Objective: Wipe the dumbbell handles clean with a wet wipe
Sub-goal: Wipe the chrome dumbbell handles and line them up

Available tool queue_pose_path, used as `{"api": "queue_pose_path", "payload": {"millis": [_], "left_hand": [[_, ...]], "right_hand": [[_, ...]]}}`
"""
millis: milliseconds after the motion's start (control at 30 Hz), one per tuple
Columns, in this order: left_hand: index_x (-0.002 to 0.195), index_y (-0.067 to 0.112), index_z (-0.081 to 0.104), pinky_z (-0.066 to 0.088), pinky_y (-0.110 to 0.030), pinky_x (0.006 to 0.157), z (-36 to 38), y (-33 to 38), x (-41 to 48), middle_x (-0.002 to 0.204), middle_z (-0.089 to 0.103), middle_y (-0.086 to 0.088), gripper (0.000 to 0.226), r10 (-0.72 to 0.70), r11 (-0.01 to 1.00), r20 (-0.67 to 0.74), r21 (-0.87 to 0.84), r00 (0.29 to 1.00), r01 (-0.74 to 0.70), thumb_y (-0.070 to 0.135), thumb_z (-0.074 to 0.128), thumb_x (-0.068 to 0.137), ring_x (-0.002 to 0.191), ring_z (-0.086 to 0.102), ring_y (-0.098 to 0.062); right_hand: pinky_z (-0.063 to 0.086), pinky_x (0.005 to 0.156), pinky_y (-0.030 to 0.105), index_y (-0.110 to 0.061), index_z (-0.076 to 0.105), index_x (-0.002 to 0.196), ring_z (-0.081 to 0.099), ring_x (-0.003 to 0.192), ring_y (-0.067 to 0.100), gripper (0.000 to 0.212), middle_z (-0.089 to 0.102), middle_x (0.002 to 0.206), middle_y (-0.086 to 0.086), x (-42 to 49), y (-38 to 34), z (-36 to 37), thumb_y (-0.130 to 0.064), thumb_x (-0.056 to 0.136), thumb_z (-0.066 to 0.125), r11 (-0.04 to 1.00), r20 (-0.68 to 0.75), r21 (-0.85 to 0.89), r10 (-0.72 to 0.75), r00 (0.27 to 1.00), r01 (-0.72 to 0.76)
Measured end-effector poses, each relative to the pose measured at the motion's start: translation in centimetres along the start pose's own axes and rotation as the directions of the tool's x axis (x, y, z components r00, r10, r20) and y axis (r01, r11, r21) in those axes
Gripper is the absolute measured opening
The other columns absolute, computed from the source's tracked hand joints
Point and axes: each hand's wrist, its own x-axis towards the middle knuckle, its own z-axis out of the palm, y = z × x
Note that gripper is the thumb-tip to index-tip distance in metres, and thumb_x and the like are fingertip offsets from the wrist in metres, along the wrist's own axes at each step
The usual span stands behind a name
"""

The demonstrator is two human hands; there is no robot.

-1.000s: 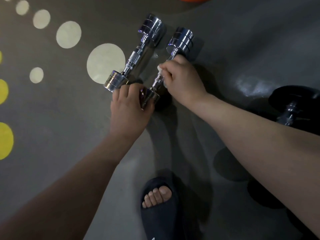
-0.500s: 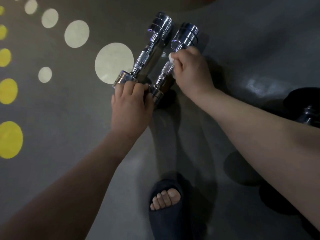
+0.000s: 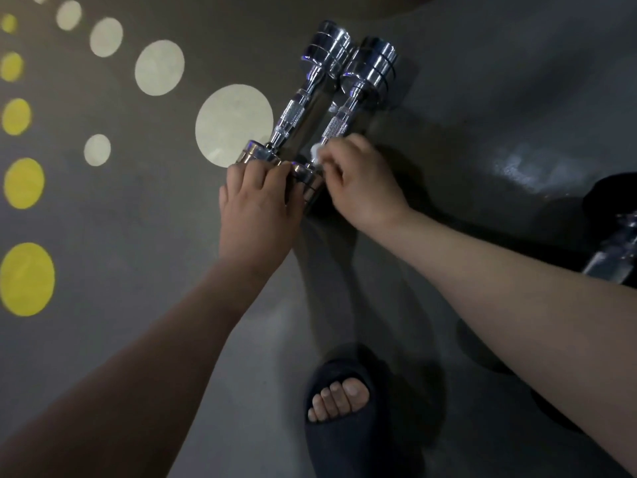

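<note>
- Chrome all over: two dumbbells lie side by side on the grey floor [image 3: 138,219], heads touching at the far end and handles running diagonally away from the person.
- Left hand [image 3: 256,208] is clamped over the near end. Its fingers curl over the near head of the left dumbbell [image 3: 296,112], and its thumb side sits against the head of the right dumbbell [image 3: 370,74].
- Right hand [image 3: 362,188] pinches a small white wipe [image 3: 315,151] in its fingertips, pressed to the near end of the right dumbbell's handle, just above its head.
- Each handle has a cross-hatched, rough-looking band in the middle and smooth polished collars on either side.
- Solid metal, so I'd judge them heavy and rigid. The round heads could roll on this smooth floor, so pinning them by the heads makes sense.
- Polished chrome plus a damp wipe probably means slippery. The rough band is the surer place to grip, and it's likely to snag the soft, limp wipe.
- Also in view are cream and yellow dots on the floor, a dark slipper [image 3: 341,419] and a black dumbbell [image 3: 613,250] at the right edge.
</note>
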Motion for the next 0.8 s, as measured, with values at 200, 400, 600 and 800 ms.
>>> {"api": "queue_pose_path", "payload": {"millis": [200, 400, 600, 800], "left_hand": [[0.111, 0.019, 0.066, 0.043, -0.044, 0.084, -0.2, 0.0, 0.0, 0.108, 0.062, -0.003, 0.023, 0.020, 0.999, 0.008, -0.039, 1.000, -0.019, 0.035, 0.054, 0.100, 0.106, 0.050, -0.034], [0.102, 0.016, 0.066, 0.042, -0.044, 0.081, -0.1, -0.1, 0.2, 0.102, 0.062, -0.005, 0.017, 0.024, 0.999, -0.015, -0.044, 1.000, -0.025, 0.028, 0.057, 0.097, 0.104, 0.051, -0.035], [0.099, 0.016, 0.065, 0.038, -0.041, 0.078, -0.3, -0.1, 0.5, 0.101, 0.062, -0.003, 0.016, 0.030, 0.999, -0.013, -0.027, 0.999, -0.030, 0.029, 0.055, 0.097, 0.103, 0.050, -0.033], [0.097, 0.016, 0.063, 0.038, -0.040, 0.079, -0.2, -0.1, 0.5, 0.101, 0.062, -0.004, 0.015, 0.008, 0.999, -0.017, -0.033, 1.000, -0.009, 0.028, 0.054, 0.097, 0.104, 0.050, -0.033]], "right_hand": [[0.032, 0.071, 0.018, -0.008, 0.066, 0.095, 0.058, 0.086, 0.022, 0.013, 0.059, 0.094, 0.008, 2.1, 1.4, -1.1, -0.008, 0.091, 0.054, 0.991, -0.179, 0.065, 0.128, 0.976, -0.119], [0.033, 0.067, 0.027, -0.012, 0.053, 0.084, 0.058, 0.083, 0.024, 0.009, 0.064, 0.089, 0.006, 0.4, -0.2, 0.1, -0.008, 0.091, 0.057, 0.981, -0.057, 0.102, 0.170, 0.984, -0.163], [0.038, 0.065, 0.019, -0.016, 0.059, 0.085, 0.053, 0.071, 0.005, 0.011, 0.057, 0.074, -0.012, 2.1, 0.6, -0.4, -0.019, 0.093, 0.065, 0.889, -0.177, 0.259, 0.429, 0.886, -0.378], [0.037, 0.064, 0.020, -0.015, 0.058, 0.085, 0.052, 0.071, 0.008, 0.010, 0.054, 0.072, -0.013, 1.8, -0.2, 0.2, -0.016, 0.093, 0.064, 0.877, -0.157, 0.270, 0.448, 0.880, -0.398]]}}
